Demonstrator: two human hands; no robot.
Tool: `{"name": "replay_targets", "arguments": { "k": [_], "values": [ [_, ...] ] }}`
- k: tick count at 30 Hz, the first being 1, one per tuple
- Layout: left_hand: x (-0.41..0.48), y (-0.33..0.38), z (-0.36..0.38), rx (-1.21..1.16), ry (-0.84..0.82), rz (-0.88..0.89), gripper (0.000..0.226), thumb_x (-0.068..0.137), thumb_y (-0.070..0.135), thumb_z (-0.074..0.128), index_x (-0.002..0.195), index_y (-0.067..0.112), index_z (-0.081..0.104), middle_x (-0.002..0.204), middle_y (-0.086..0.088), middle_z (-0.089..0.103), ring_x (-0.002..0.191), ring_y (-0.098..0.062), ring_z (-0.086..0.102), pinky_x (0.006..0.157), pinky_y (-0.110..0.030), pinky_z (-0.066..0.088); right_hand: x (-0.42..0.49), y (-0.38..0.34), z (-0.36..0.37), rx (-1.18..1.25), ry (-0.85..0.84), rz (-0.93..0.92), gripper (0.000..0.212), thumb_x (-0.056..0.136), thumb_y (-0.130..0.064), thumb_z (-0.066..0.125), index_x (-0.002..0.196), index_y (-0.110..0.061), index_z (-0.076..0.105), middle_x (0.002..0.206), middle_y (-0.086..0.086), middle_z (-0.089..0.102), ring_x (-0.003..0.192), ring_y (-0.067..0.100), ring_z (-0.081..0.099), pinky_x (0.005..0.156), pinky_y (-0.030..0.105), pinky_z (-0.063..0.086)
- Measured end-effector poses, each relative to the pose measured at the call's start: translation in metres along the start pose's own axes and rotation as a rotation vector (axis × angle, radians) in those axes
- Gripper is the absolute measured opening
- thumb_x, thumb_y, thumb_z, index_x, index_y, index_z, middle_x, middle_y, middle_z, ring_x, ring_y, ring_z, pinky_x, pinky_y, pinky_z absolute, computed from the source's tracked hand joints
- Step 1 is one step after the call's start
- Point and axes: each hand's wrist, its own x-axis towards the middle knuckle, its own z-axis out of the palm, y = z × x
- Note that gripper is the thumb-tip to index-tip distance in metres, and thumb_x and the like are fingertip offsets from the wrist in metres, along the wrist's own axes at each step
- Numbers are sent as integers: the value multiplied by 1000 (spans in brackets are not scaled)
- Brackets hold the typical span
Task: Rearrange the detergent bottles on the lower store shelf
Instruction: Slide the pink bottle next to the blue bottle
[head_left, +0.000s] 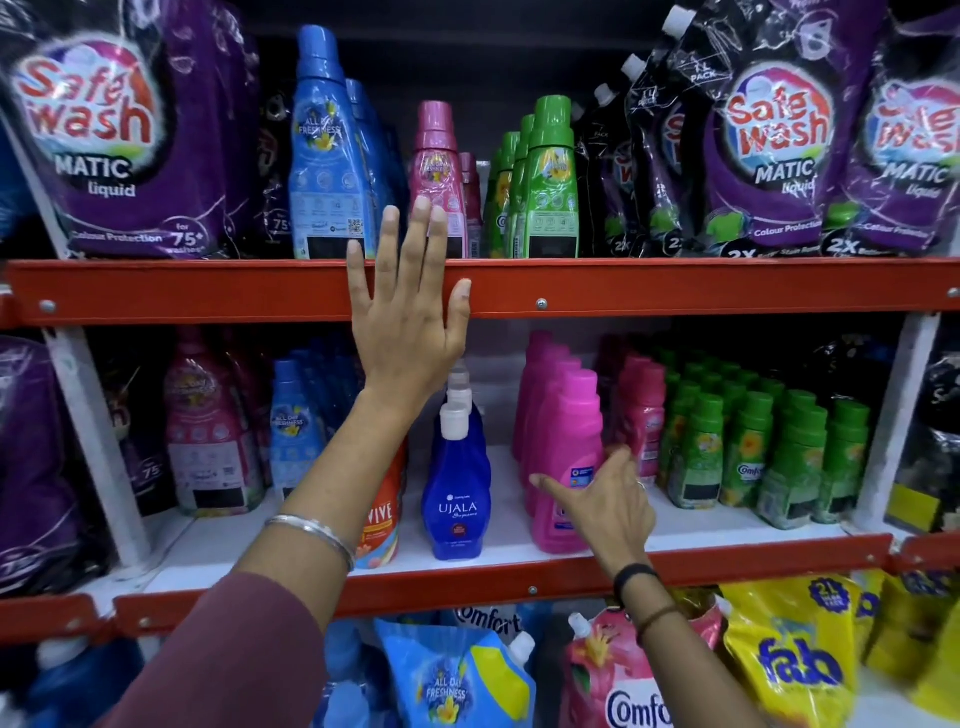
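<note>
**Pink detergent bottles next, at the front edge of the lower shelf**

The pink detergent bottles (563, 457) stand in a file running back from the front edge of the lower shelf (519, 551), right of the middle. My right hand (605, 501) is at the front one, fingers spread and half curled around its lower right side; it looks to be touching the bottle, but I have no closed grip on it yet. My left hand (408, 312) is flat and fully open, palm laid against the red rail of the upper shelf (675, 286), holding nothing; I judge it is bracing me.

I take this as the reach before a grasp. The next move calls for closing on the front pink bottle and sliding it.

Open room is to its left: a bare white strip of shelf lies between the pink file and the blue Ujala bottles (457, 488). On the right, the smaller pink bottles (641, 415) stand just beside, then the green bottles (748, 452), so there is little slack there. The upper rail hangs close above the caps.
</note>
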Motion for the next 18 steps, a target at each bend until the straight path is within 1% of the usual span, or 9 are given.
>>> {"name": "replay_targets", "arguments": {
  "k": [3, 7, 10, 13, 14, 15, 16, 17, 18],
  "values": [
    [-24, 13, -5, -142, -24, 1, 57, 99, 35, 33, 150, 12, 22, 158, -6, 22, 147, -25, 12, 119, -45, 1, 1, 9, -4, 53, -31, 2, 96, 53, -85, 55, 110, -9, 44, 110, 12, 59, 97, 32, 62, 70, 39, 49],
    [-66, 41, -8, -379, -99, 7, 57, 97, 28, 39, 149, 11, 25, 158, -7, 22, 148, -21, 11, 121, -42, 5, 2, 23, -14, 536, -76, 9, 81, 67, -78, 52, 113, -11, 52, 113, 9, 62, 103, 25, 61, 82, 37, 49],
    [-97, 63, -3, -552, -220, -36, 55, 97, 29, 36, 149, 12, 26, 158, -4, 22, 148, -16, 9, 121, -37, 8, 2, 31, -18, 768, -115, 66, 64, 75, -67, 46, 106, -12, 56, 110, 8, 65, 105, 23, 61, 78, 25, 44],
    [-129, 82, 5, -692, -353, -127, 55, 98, 35, 32, 149, 18, 24, 158, 2, 21, 147, -11, 9, 120, -37, 13, -2, 37, -21, 842, -211, 112, 50, 78, -70, 39, 97, -28, 56, 105, -5, 62, 110, 19, 59, 95, 35, 44],
    [-139, 87, 7, -725, -400, -163, 55, 98, 37, 30, 150, 22, 20, 158, 6, 18, 147, -8, 8, 120, -38, 14, -6, 36, -24, 860, -243, 106, 45, 81, -67, 37, 101, -32, 56, 102, -11, 60, 106, 13, 58, 100, 37, 42],
    [-149, 92, 9, -757, -450, -201, 54, 98, 41, 28, 150, 27, 17, 158, 10, 15, 146, -3, 6, 120, -37, 14, -8, 36, -26, 878, -272, 93, 45, 87, -61, 35, 111, -29, 56, 100, -17, 57, 101, 5, 56, 102, 37, 41],
    [-158, 97, 12, -790, -499, -240, 54, 98, 45, 25, 149, 31, 13, 157, 14, 12, 145, 1, 3, 120, -34, 11, -11, 37, -28, 893, -294, 85, 53, 90, -55, 33, 124, -20, 53, 102, -19, 55, 99, 2, 55, 104, 36, 39],
    [-167, 102, 14, -824, -549, -284, 55, 97, 49, 22, 148, 33, 12, 156, 18, 10, 144, 4, 1, 119, -30, 9, -12, 37, -28, 900, -313, 89, 63, 90, -57, 32, 134, -15, 46, 110, -15, 56, 105, 2, 54, 108, 36, 37],
    [-175, 107, 15, -862, -603, -342, 57, 95, 54, 20, 148, 34, 12, 155, 20, 9, 143, 7, 1, 119, -27, 7, -13, 37, -28, 898, -331, 96, 75, 84, -66, 33, 140, -18, 39, 125, -8, 54, 116, 8, 52, 113, 40, 34]
  ]
}}
